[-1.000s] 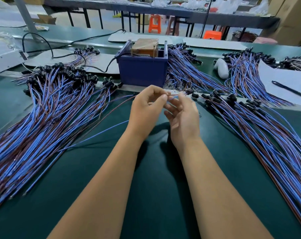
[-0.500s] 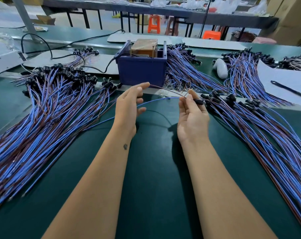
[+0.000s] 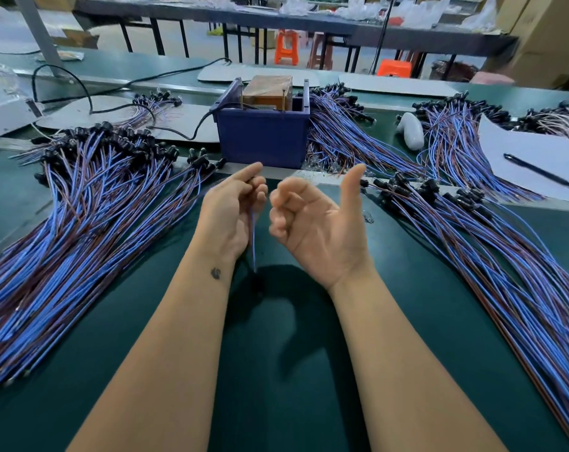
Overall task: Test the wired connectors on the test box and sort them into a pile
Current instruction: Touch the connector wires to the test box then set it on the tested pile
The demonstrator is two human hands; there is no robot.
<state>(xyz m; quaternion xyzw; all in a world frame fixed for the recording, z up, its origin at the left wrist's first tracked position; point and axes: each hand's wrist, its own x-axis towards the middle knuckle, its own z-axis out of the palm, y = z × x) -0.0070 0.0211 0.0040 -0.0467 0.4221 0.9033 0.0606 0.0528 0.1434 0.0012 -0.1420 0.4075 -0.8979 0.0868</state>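
Two hands sit close together now. Our left hand (image 3: pixel 232 212) fingers pinch one blue-and-brown wired connector (image 3: pixel 253 238), which hangs toward the green tabletop (image 3: pixel 276 370); half a second ago it stretched between both hands. Our right hand (image 3: pixel 315 223) has let go, fingers loosely curled, thumb up. We judge it heads next to the dark blue test box (image 3: pixel 263 138), then the left pile of wired connectors (image 3: pixel 81 207).

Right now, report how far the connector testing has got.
Done, apparently: the big pile on the left, though nothing shows it was tested. In hand: the left hand pinches one blue wire before the test box; the right hand holds nothing. Left: the pile on the right.
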